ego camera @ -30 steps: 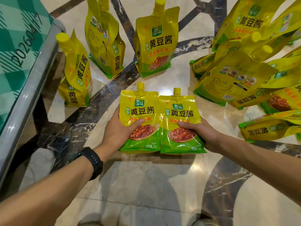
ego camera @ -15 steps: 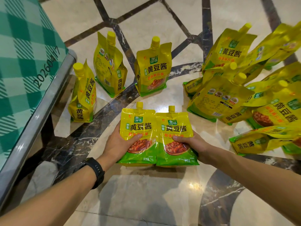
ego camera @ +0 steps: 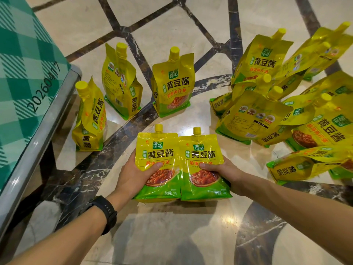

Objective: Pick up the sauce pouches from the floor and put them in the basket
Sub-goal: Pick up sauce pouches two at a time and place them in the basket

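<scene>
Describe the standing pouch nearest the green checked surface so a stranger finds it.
Find the green checked surface on the left. Three pouches stand on the floor beside it. Yours is the leftmost pouch, nearest the metal edge and the camera.

I read 黄豆酱, with 鲜香 beside it, on the left sauce pouch [ego camera: 157, 161] and the right sauce pouch [ego camera: 203, 163]; the left one shows 1kg by its bottom edge. A standing sauce pouch [ego camera: 172, 87] adds 超值两斤装. The green checked cloth [ego camera: 23, 60] carries 20260417 near its edge.

Green checked cloth [ego camera: 23, 60] at left, "20260417" inked near its edge. Grey metal rail [ego camera: 36, 150] borders it. Dark marble bands [ego camera: 84, 169] cross pale flooring.
</scene>
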Demonstrator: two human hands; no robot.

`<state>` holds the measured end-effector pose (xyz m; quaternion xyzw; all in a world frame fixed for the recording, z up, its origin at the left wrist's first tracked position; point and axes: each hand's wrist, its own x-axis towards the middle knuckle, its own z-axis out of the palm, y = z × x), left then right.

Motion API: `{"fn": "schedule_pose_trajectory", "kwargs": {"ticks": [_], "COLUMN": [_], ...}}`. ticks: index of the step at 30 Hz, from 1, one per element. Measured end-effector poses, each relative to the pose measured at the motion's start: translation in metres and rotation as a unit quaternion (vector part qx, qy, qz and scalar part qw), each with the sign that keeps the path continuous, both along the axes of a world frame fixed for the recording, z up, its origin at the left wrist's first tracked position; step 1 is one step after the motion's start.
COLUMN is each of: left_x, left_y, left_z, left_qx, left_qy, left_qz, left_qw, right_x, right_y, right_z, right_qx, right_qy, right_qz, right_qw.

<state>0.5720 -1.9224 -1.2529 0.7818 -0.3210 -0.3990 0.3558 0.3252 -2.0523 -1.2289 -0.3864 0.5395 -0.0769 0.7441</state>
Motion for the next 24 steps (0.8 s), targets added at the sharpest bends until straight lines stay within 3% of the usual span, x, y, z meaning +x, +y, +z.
{"fn": "schedule_pose_trajectory", "kwargs": {"ticks": [6,14,19,24], "left_x": [0.004,-0.004,-0.025,-0.047], "left_y": [-0.002,0.011,0.032,0.035], "left_z": [-0.005,0.052,0.207,0.456], "left_qx": [0.01,0.067,0.078,0.087], "left_qy": [0.032,0.184,0.236,0.229], "left_qz": [0.014,0.067,0.087,0.075], "left_qw": [0.999,0.978,0.965,0.967], "right_x": [0.0,-0.01,-0.037,-0.068], "right_y": [-0.004,0.019,0.054,0.08], "right_z": [0.001,0.055,0.199,0.428], "right_qx": [0.009,0.007,0.016,-0.002], "right_qy": [-0.002,0.01,0.007,0.002], "right_qz": [0.014,-0.018,-0.057,-0.105], "right_qw": [1.0,1.0,0.998,0.994]}}
